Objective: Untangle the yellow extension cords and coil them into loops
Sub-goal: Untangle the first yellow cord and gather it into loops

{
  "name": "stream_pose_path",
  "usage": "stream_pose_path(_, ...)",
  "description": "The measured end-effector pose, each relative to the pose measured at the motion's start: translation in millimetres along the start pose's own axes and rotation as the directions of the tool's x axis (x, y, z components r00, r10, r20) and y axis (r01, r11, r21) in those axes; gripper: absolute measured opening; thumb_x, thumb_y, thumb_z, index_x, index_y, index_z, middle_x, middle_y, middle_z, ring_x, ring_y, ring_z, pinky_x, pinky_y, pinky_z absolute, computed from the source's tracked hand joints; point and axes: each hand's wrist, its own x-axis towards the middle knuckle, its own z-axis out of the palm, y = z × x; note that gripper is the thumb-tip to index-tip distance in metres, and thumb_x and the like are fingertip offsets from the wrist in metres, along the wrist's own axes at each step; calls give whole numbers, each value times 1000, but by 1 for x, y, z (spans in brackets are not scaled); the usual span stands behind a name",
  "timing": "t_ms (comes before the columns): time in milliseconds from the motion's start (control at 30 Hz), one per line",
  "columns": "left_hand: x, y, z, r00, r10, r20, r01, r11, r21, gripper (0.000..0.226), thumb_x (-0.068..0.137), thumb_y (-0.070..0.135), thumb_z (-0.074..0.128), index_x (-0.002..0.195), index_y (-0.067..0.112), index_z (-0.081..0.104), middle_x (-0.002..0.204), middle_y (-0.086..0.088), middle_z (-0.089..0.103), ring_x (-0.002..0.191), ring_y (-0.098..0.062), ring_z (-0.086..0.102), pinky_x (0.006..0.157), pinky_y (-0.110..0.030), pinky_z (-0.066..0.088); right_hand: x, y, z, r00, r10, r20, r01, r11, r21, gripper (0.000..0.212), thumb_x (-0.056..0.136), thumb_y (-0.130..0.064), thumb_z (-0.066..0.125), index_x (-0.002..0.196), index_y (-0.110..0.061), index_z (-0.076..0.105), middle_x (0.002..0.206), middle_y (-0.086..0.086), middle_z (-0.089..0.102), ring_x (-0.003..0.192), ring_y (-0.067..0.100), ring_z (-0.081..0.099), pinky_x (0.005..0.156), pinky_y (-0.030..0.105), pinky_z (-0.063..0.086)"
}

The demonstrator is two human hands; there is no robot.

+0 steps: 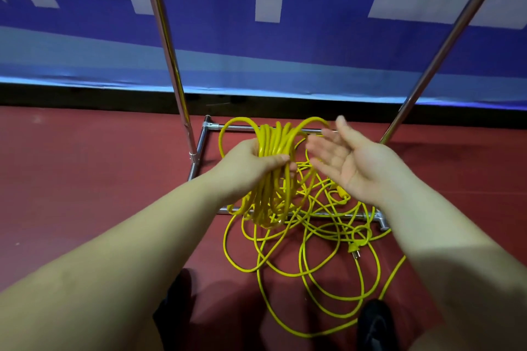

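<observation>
Left hand (258,158) clamps the coiled yellow cord bundle (273,148); right hand (346,161), fingers spread and empty, should feed the loose floor cord (313,259) in even loops.

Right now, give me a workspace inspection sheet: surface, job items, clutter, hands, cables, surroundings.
Surface: red floor, bare where visible.
Job's things: coiled bundle of yellow cord gripped mid-length; loose yellow cord tangled on the floor below, with a plug lying in it.
Clutter: nothing seen.
Grippers: left hand holds the bundle, fingers wrapped round it; right hand open, palm up, holding nothing.
Cables: loose cord crosses the metal frame base and runs near a dark shoe.
Surroundings: blue and white banner behind; two slanted metal poles.
</observation>
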Motion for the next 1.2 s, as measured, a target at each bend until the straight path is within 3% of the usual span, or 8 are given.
stream_pose_path(100,5,2,-3,991,-62,-122,32,971,-237,8,93,4,52,93,1,60,69,-4,71,59,-14,68,58,-32,58,-4,15,0,995,-102,9,72,631,-773,31,82,-46,61,83,-14,63,81,5,72,61,7,64,61,23,50)
stream_pose_path(167,7,4,-5,983,-80,-164,25,949,-314,12,94,5,51,91,-1,61,67,-4,71,58,-14,68,57,-29,58,-3,29,-1,987,-142,68,113,338,-934,32,75,-48,70,79,-17,66,69,-3,66,59,6,55,58,24,42)
stream_pose_path(300,6,10,-6,968,-140,-210,39,905,-424,16,94,6,50,88,-2,63,66,-6,71,56,-14,68,52,-27,57,3,50,1,957,-136,257,284,249,-926,20,83,-31,67,71,-19,56,63,2,56,56,12,43,59,30,38)
stream_pose_path(467,7,15,-16,939,-198,-280,20,847,-531,20,95,9,48,101,-4,63,75,-10,68,51,-12,66,47,-23,53,5,41,-2,940,-115,322,341,374,-863,15,87,-27,61,79,-16,57,75,16,63,64,16,50,60,28,40)
stream_pose_path(767,7,25,-40,902,-207,-378,-101,751,-652,23,98,10,45,79,6,58,57,1,68,52,-9,66,53,-25,56,6,47,-31,942,294,163,228,-204,-952,10,90,-24,55,80,-22,53,75,-6,57,73,14,51,63,22,38)
stream_pose_path(833,8,25,-50,895,-200,-399,-121,751,-649,24,98,12,44,80,6,59,58,-1,69,53,-9,66,56,-25,56,8,44,-35,954,235,188,215,-95,-972,6,91,-15,53,89,-20,52,73,-9,62,62,8,54,57,18,40)
stream_pose_path(1033,17,6,-52,863,-239,-446,-42,844,-534,13,98,12,44,88,8,52,55,-1,68,49,-9,66,43,-21,52,6,22,-33,989,-111,95,144,642,-753,14,90,-12,57,104,-13,53,74,2,66,43,5,58,50,21,49)
stream_pose_path(1200,13,6,-39,915,-265,-303,130,907,-401,11,97,13,46,91,12,55,55,4,67,47,-6,64,48,-20,51,4,12,-29,996,-25,-82,-12,909,-416,22,90,-18,57,111,-11,59,75,1,61,44,6,59,47,17,51)
